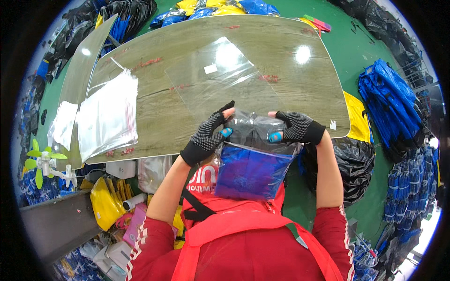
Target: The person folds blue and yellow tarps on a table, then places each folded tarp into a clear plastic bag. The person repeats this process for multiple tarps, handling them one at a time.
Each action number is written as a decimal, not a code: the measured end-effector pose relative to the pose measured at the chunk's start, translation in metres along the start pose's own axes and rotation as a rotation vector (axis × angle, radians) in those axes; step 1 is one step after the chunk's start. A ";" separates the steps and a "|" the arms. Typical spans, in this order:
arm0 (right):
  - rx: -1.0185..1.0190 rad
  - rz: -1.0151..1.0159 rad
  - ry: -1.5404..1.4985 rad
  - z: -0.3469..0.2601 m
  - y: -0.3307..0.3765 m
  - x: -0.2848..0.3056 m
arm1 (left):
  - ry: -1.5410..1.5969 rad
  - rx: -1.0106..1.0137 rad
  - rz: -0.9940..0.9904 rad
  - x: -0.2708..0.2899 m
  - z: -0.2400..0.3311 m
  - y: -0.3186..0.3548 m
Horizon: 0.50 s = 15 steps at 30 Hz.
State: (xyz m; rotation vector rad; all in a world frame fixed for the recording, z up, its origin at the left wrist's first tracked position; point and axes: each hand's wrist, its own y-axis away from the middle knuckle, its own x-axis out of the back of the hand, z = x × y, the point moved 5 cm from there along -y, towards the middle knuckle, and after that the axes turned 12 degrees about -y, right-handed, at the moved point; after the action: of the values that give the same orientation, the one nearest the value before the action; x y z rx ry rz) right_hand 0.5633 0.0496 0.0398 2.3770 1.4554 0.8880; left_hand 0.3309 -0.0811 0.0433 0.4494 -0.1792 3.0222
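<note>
Nearest, a red apron [251, 248] covers the person's front. Above it, at the desk's near edge, is a packet [253, 175], blue below and dark above, in clear plastic; whether it rests on the desk I cannot tell. Clock directions run from this packet, twelve pointing away from the person. Both hands wear black, white-dotted gloves with bare fingertips and pinch its upper end: the left hand [206, 140] at ten o'clock, the right hand [300, 127] at two, each blue-tipped thumb on the near face.

Beyond lies the wood-patterned desk [159, 103]. A clear sheet [211, 89] lies flat on it toward eleven, and a stack of clear bags [110, 114] sits between nine and ten.

Off the desk, yellow bags [105, 203] lie between eight and nine, and a black sack [358, 164] stands at three. Farther out, a blue bundle [389, 107] is at two. Farthest, yellow and blue packs [215, 7] are heaped just before twelve.
</note>
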 end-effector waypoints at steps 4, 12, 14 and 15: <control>0.144 -0.313 -0.029 -0.002 -0.014 0.008 | 0.168 -0.030 0.156 0.020 0.029 0.007; 0.577 0.645 -0.808 -0.141 -0.029 0.132 | -0.114 -0.140 0.556 0.053 0.084 0.024; 0.466 0.619 -0.951 -0.150 -0.026 0.093 | -0.212 -0.145 0.633 0.054 0.089 0.025; 0.409 0.442 -0.695 -0.158 -0.026 0.056 | -0.261 -0.148 0.662 0.052 0.090 0.023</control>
State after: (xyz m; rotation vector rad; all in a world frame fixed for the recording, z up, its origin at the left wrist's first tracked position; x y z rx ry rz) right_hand 0.4689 0.0912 0.1751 2.9189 0.9025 -0.2310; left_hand 0.3044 -0.1123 0.1419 0.9310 -0.6905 3.5201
